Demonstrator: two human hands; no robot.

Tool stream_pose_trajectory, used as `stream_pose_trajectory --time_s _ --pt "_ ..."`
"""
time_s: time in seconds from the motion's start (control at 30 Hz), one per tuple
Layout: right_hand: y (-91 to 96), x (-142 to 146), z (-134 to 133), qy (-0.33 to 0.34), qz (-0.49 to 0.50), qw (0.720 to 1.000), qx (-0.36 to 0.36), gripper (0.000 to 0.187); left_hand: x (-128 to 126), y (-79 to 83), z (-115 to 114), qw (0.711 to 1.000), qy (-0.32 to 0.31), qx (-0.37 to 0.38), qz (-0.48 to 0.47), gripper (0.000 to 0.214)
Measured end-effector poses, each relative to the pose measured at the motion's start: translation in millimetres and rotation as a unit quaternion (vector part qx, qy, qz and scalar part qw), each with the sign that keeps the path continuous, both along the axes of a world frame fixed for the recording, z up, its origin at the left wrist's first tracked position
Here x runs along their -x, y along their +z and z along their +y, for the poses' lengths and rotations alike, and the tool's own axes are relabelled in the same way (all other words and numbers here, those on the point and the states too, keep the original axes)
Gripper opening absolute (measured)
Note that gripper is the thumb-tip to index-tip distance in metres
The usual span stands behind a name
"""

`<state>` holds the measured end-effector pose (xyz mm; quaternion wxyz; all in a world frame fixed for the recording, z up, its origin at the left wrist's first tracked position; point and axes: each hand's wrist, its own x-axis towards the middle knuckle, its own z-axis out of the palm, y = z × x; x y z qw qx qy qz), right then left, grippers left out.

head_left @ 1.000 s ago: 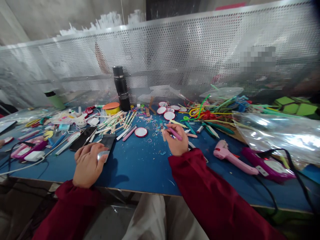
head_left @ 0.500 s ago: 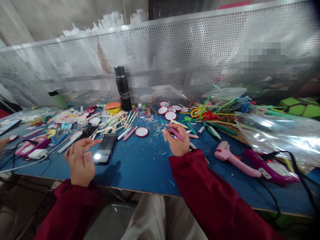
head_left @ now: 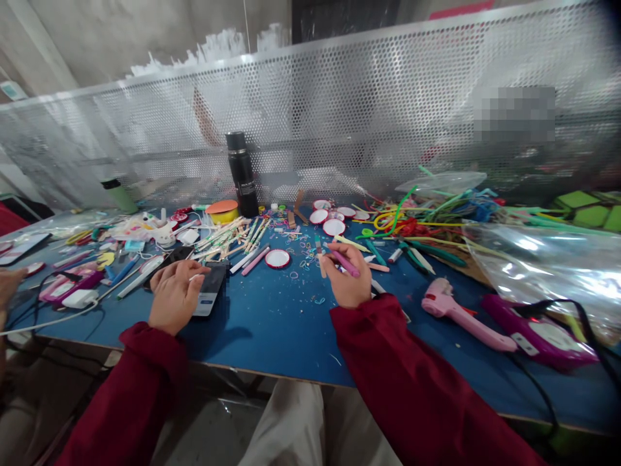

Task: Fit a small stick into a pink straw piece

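Note:
My right hand is closed around a pink-purple marker, held above the blue tabletop. Beside its thumb and fingertips is a flat stick with a blue-green part; whether the hand also holds it, I cannot tell. My left hand is over a dark smartphone, its fingers loosely bent and reaching across the phone's left side. Nothing shows in its grasp. A round white lid with a red rim lies between the hands, near a pink marker and a white one.
A black bottle stands at the back against a perforated metal screen. To the right lie a pink glue gun, a purple device with a black cable and clear plastic wrap. Another person's hand shows at far left.
My left hand has moved right and closer over the phone, covering more of it, with its pointing finger now bent. My right hand keeps its hold on the marker. The view has shifted slightly.

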<state>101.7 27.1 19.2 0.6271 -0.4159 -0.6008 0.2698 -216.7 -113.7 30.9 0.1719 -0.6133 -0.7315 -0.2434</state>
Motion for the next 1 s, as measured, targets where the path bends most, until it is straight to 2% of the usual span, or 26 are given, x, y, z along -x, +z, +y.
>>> stream_pose_trajectory --time_s 0.2,0.27,0.47,0.6,0.7,0.83,1.0 --pt "-0.1 0.4 -0.7 0.001 -0.001 1.0 0.007 0.024 7.6 -10.2 7.9 0.999 -0.003 0.035 -0.003 0.044" --pt "-0.6 0.5 -0.9 0.001 0.0 1.0 0.004 0.024 8.4 -11.7 7.6 1.0 0.002 0.027 -0.005 0.045" --pt "-2.8 0.6 -0.2 -0.003 -0.002 1.0 -0.017 0.023 -0.3 -3.4 -1.6 0.988 0.05 -0.146 -0.021 0.065" --pt "-4.8 0.7 1.1 -0.004 -0.008 1.0 -0.027 0.023 -9.5 -0.3 -6.6 0.98 0.044 -0.191 -0.021 0.078" --pt "-6.8 0.8 2.4 -0.004 -0.009 1.0 -0.021 0.024 -11.3 -2.5 -10.6 0.98 0.039 -0.192 -0.017 0.076" --pt "-6.9 1.1 2.1 0.003 -0.008 1.0 -0.016 0.023 -8.5 -6.6 -23.3 0.983 0.031 -0.182 0.01 0.063" --pt "-1.9 1.4 -1.4 -0.006 -0.02 1.0 -0.005 0.023 -4.6 -9.6 -40.1 0.996 0.046 -0.074 0.004 0.041"
